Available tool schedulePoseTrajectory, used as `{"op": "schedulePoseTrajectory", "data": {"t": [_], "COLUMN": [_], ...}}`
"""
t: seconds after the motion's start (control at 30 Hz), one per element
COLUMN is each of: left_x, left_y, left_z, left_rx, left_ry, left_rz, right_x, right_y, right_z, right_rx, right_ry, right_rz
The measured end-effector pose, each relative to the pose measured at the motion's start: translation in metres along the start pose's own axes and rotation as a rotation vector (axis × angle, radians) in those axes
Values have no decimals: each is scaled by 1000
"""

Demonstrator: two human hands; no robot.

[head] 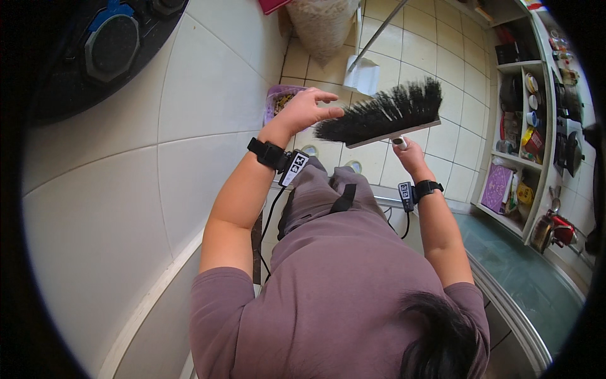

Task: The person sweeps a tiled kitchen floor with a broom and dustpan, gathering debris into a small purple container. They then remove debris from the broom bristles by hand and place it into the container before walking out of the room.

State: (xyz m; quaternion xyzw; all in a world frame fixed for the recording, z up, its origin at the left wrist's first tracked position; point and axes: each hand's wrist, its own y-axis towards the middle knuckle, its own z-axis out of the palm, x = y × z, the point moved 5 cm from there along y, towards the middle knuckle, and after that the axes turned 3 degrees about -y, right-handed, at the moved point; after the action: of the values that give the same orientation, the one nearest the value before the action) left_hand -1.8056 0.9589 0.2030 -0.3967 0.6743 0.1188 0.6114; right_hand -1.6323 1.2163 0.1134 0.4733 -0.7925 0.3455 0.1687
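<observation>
A broom head with black bristles (397,109) is raised in front of me, its bristles pointing up and away. My right hand (411,154) grips the white handle just below the head's pale bar. To the left, my left hand (310,111) has its thumb and fingers apart, and the thumb tip is at the bristles' left end. Whether it touches them I cannot tell. Behind the broom a white dustpan (362,76) with a long metal handle (378,34) stands on the tiled floor. A purple plastic basket (271,97) holding small brownish scraps is partly hidden by my left hand.
A large translucent sack (324,28) stands on the tiled floor (428,45) by the left wall. Open shelves (518,156) with jars and packets line the right side, beside a glass-topped surface (516,270). My feet are below the broom, near a sliding-door track.
</observation>
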Motion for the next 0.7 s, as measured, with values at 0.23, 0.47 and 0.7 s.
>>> {"op": "schedulePoseTrajectory", "data": {"t": [0.23,0.47,0.7], "left_x": [2,3,-25], "left_y": [7,2,3], "left_z": [11,-18,3], "left_rx": [-46,-252,-45], "left_ry": [-100,-437,-305], "left_rz": [-102,-51,-16], "right_x": [5,0,10], "right_y": [-1,-6,-3], "right_z": [0,-2,-4], "right_rx": [52,92,95], "right_ry": [-163,-225,-295], "right_rz": [-34,30,-15]}}
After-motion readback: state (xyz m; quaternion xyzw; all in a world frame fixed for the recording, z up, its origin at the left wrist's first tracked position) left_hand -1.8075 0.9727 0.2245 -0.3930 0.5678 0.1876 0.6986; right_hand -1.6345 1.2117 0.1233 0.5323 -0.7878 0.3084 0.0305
